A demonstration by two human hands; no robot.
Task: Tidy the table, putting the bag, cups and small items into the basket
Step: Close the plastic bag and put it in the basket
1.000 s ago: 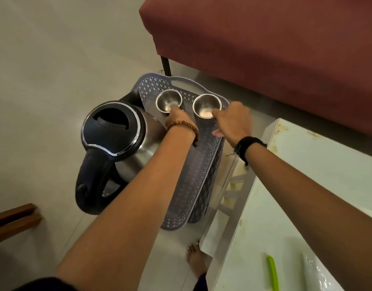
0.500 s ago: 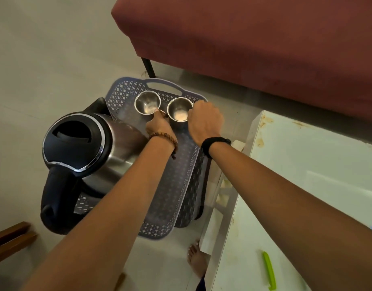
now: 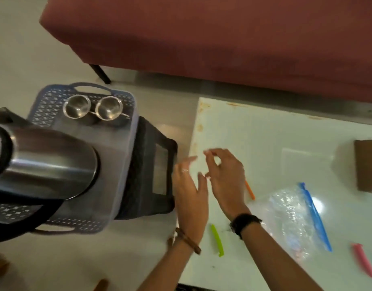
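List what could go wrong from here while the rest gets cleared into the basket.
1. The kettle fills much of the basket, leaving little room beside the two steel cups; items dropped in may knock them.
2. The clear bag looks slippery and may slide off the glossy table.
3. The thin green clip near the edge could fall.

1 stainless electric kettle with black handle lies tilted at frame left. 1 maroon sofa on a black leg stands behind, on pale floor.
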